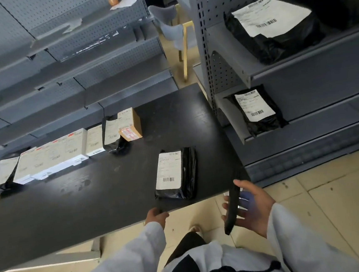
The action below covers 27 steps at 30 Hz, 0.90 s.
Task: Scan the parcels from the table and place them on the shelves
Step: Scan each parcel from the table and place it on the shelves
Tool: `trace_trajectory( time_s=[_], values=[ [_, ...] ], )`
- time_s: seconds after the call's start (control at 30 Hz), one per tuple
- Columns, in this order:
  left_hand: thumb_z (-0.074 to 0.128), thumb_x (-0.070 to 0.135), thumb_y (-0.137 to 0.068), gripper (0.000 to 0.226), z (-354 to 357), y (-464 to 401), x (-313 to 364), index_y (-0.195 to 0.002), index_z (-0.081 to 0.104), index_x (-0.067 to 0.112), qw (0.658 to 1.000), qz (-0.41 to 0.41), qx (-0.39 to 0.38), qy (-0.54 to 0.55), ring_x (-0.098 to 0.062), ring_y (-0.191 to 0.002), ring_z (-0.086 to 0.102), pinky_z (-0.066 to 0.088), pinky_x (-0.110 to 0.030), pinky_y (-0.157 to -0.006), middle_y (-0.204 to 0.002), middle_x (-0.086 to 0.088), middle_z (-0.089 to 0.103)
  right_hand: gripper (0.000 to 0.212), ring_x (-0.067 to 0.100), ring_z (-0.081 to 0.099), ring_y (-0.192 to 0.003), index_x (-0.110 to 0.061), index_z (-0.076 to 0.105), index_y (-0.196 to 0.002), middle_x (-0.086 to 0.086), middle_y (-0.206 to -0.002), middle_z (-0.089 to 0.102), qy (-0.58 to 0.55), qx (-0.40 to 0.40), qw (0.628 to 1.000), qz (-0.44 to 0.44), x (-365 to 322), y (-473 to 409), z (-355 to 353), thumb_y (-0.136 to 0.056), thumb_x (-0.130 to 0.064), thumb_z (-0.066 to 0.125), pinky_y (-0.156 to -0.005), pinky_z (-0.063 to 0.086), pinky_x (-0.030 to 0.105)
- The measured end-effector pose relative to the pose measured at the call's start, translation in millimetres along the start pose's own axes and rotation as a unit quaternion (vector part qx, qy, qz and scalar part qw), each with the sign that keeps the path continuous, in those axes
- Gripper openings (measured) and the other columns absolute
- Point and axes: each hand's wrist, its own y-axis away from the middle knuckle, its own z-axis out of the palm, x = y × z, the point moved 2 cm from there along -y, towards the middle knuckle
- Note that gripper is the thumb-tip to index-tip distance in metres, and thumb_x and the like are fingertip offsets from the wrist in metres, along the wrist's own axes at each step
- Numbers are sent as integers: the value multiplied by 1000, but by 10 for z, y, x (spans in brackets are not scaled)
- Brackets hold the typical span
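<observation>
**A:** Which parcel comes next, and where does it lie?

**B:** The black poly-bag parcel [176,172] lying flat near the front edge of the dark table [72,210], toward its right end, label up with the barcode at the near end. More parcels [67,150] stand in a row along the far edge, a brown carton [129,124] at the row's right end. Two black bags already sit on the grey shelves [298,69] on the right, one on an upper shelf [273,27], one lower [258,111].

**A:** And the hands?

**B:** The left hand [156,217] is at the table's near edge just below the parcel, fingers curled over the edge; whether they touch the bag I cannot tell. The right hand [251,205] is off the table's right corner, fingers spread, with a dark curved strap-like thing [231,209] across the palm. It may be a scanner strap, but the view is too blurred to say, and I can't call it a firm grip.

**A:** How will the bag handle?

**B:** I'd judge it light and soft, with glossy film that could slip and sag at the loose right side. Best taken across the short near end, thumb on the label, fingers underneath, where the contents look firm. Nothing suggests it's fragile, though pinching only the slack film would let it swing.
</observation>
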Motion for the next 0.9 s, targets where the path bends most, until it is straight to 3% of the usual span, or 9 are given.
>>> trace_trajectory(
  time_s=[0.1,0.2,0.3,0.43,0.5,0.57,0.7,0.83,0.9],
  values=[
    [69,14,-89,55,-35,-136,141,-139,46,8,996,-4,-6,91,-41,-119,54,46,-48,-104,-130,-19,58,49,41,66,-98,-5,65,-114,20,-103,68,60,13,998,-2,86,-62,134,-78,-36,79,-83,58,54],
    [74,19,-84,66,-42,-315,299,-142,42,14,994,26,-15,106,-37,-119,56,44,-45,-105,-135,-16,57,49,37,66,-99,-9,64,-119,17,-108,69,200,37,979,-7,81,-156,374,-79,-33,79,-78,59,47],
    [76,29,-82,74,-108,-520,433,-145,39,22,995,29,-39,84,-35,-124,53,43,-43,-105,-140,-11,52,59,32,68,-92,-7,60,-124,19,-112,66,419,65,906,-8,-46,-274,723,-76,-32,82,-78,61,45],
    [76,38,-80,73,-186,-738,530,-143,40,27,996,55,-71,10,-35,-127,48,40,-46,-109,-142,-10,45,83,28,67,-56,-12,49,-137,17,-100,64,577,109,809,30,-155,-500,1206,-66,-27,89,-47,56,34],
    [72,37,-83,67,-218,-772,528,-142,42,26,993,85,-73,-34,-34,-129,44,37,-41,-109,-143,-10,40,72,30,69,-62,-11,57,-119,16,-89,68,622,122,771,59,-164,-640,1392,-59,-36,88,-58,60,38],
    [70,34,-86,62,-246,-815,497,-141,44,26,989,112,-78,-62,-31,-130,40,35,-38,-108,-143,-9,37,55,29,69,-81,-15,63,-101,13,-101,68,641,129,751,92,-153,-760,1525,-61,-45,85,-72,61,38],
    [70,32,-87,61,-306,-904,495,-141,44,34,974,170,-112,-95,-27,-128,35,36,-33,-103,-140,-6,35,55,29,65,-86,-12,64,-115,13,-109,63,558,147,789,211,-17,-802,1755,-71,-40,80,-53,54,27],
    [68,28,-87,64,-311,-974,503,-141,39,44,961,222,-129,-103,-23,-128,33,37,-29,-95,-143,0,30,96,38,60,-119,-8,60,-127,15,-130,60,525,123,801,261,61,-777,1914,-40,-42,82,-93,55,53],
    [68,27,-87,64,-321,-1022,527,-140,39,46,957,234,-135,-109,-23,-128,33,38,-32,-100,-145,1,29,97,40,61,-118,-7,61,-125,17,-128,63,493,125,821,260,62,-773,1948,-37,-41,84,-97,51,60]
  ],
)
